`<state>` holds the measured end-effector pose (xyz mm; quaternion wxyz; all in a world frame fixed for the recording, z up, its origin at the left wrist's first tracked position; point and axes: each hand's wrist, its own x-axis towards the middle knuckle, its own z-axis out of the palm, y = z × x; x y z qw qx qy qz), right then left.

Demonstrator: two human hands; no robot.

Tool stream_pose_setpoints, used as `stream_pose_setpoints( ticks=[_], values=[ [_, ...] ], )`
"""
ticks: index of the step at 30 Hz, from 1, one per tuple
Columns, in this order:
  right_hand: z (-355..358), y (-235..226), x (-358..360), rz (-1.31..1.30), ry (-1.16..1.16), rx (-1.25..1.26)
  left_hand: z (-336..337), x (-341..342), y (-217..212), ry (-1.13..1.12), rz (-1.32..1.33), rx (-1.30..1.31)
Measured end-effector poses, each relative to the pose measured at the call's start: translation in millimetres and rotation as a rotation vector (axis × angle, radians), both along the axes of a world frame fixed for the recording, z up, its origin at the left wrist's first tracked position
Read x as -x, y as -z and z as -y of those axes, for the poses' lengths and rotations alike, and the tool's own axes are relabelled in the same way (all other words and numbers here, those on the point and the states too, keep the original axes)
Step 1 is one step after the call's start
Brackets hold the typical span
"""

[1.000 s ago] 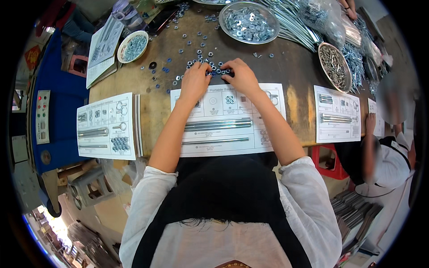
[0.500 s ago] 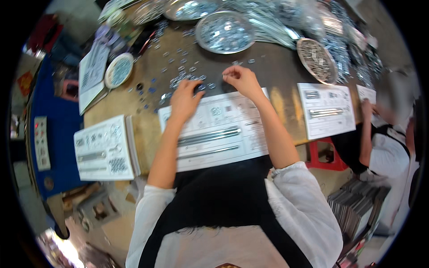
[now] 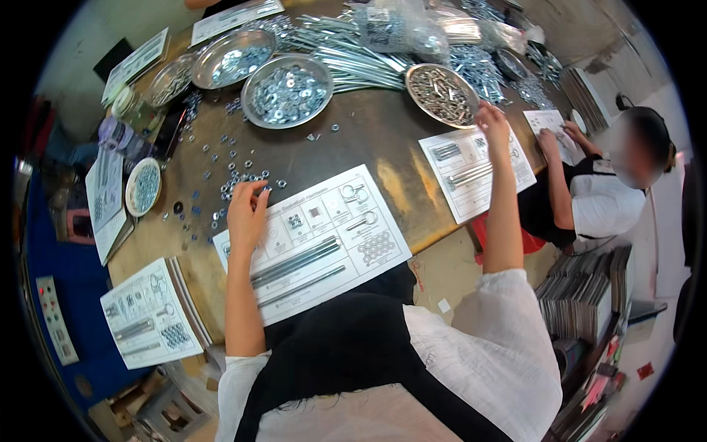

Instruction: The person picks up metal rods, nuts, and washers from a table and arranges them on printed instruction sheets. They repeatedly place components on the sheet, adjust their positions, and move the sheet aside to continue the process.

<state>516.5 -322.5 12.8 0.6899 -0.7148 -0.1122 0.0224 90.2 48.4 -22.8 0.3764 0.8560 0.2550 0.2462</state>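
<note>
My left hand (image 3: 247, 212) rests at the top left corner of a white printed sheet (image 3: 324, 243) with hardware laid on its drawings, fingertips touching a cluster of small nuts (image 3: 239, 180) on the brown table. My right hand (image 3: 492, 121) reaches far right, to the rim of a round metal bowl of small dark parts (image 3: 440, 92), fingers curled; whether it holds anything is hidden. Long bolts (image 3: 294, 264) lie on the sheet.
A metal bowl of washers (image 3: 287, 90) and two other pans (image 3: 230, 57) stand at the back, beside a pile of long rods (image 3: 353, 55). Another person (image 3: 604, 195) works at the right on a second sheet (image 3: 475, 168). Spare sheets (image 3: 147, 313) lie at the left.
My right hand left the nuts by the sheet and reached right to the bowl of dark parts. My left hand stayed by the nuts. The view swung right.
</note>
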Motion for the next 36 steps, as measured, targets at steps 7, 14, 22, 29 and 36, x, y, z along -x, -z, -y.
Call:
stream_pose_setpoints(
  ticks=[7, 14, 22, 29, 36],
  values=[
    [-183.3, 25.5, 213.0, 0.314, -0.575, 0.370, -47.6, 15.4, 29.0, -0.235, -0.089, 0.002],
    [-316.2, 78.8, 260.3, 0.605, -0.704, 0.518, -34.6, 15.2, 21.5, -0.282, -0.227, -0.113],
    [-312.3, 58.3, 252.9, 0.499, -0.825, 0.667, -42.2, 4.1, 29.6, -0.277, -0.363, -0.466],
    [-266.5, 64.3, 240.9, 0.369, -0.867, 0.521, -44.7, 29.2, 10.9, -0.098, -0.545, 0.036],
    [-265.0, 62.9, 259.6, 0.412, -0.815, 0.495, -5.8, 11.6, 13.9, -0.063, -0.222, -0.146]
  ],
)
